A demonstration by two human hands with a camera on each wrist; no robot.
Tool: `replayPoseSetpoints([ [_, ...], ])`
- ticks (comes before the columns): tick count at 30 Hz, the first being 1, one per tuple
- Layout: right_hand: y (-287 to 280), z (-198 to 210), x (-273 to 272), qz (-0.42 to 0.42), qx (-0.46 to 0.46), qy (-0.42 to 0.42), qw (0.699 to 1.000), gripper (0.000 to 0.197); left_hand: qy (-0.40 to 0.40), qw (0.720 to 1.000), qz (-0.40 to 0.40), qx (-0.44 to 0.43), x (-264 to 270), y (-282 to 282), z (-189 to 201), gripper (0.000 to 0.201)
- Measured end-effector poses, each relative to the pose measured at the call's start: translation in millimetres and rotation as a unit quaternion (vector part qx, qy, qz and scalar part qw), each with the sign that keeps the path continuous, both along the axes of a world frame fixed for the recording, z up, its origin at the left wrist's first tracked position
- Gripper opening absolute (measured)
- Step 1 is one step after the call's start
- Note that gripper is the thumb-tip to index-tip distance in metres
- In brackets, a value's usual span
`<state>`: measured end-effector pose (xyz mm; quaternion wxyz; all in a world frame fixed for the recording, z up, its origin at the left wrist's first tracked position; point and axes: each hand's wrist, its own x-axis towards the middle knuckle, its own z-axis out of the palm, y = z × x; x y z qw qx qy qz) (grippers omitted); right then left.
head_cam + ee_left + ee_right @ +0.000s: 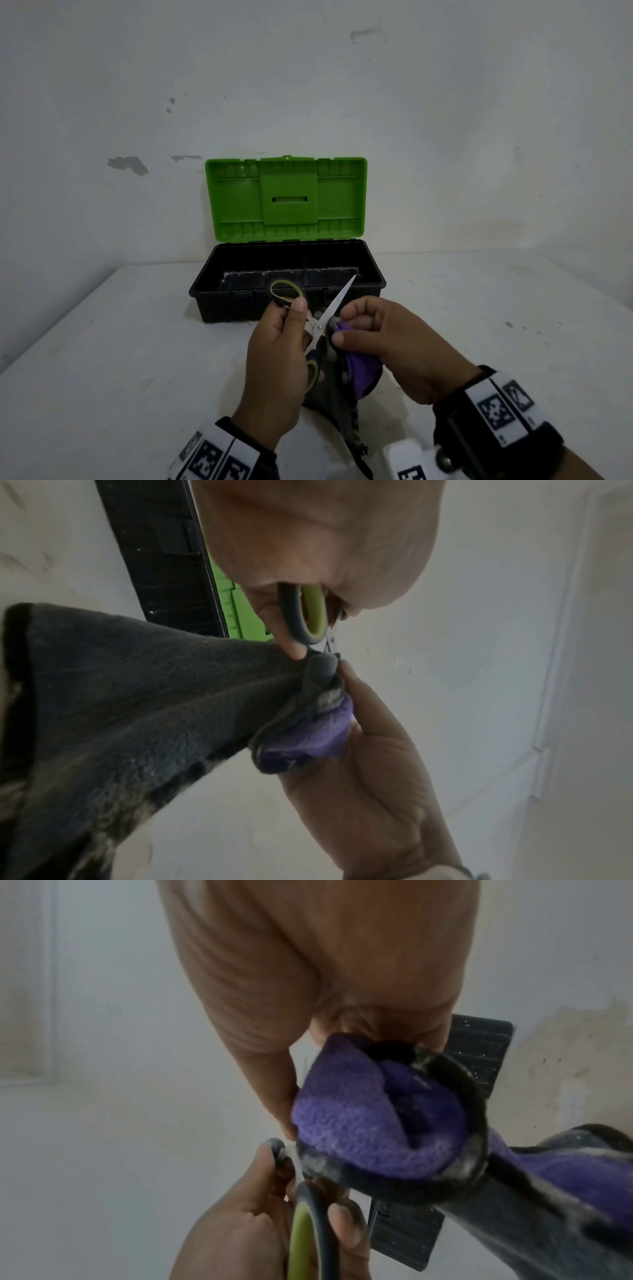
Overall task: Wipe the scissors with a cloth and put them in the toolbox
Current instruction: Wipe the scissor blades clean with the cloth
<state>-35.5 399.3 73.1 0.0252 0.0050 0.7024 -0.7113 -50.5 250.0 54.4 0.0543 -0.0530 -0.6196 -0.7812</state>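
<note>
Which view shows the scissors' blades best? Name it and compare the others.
The head view: the scissors stand open, one bare blade pointing up toward the toolbox, the other wrapped in the cloth. The left wrist view shows only a handle loop in the left hand; the right wrist view shows loops and the right hand, no blade.

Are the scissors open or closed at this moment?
Open. In the head view the scissors form an X: one blade points up-right over the toolbox, and the two handle loops are spread apart.
</note>
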Motion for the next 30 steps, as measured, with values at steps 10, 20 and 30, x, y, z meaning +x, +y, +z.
replayPoseSetpoints([
  [10,-9.9,1.3,2.2,-0.003,0.095,0.048,0.994,0.012,0.000,1.000,-0.003,-0.006,0.6,4.2,-8.1,0.031],
  [20,16.3,-6.7,-1.0,-0.047,0.143,0.034,0.988,0.020,-0.025,0.998,0.057,0.025,-13.3,-14.9,2.2,0.031],
  [30,62.2,-12.4,6.4,-0.088,0.156,0.014,0.984,0.018,-0.025,0.993,0.109,0.021,-23.7,-35.0,9.1,0.032],
])
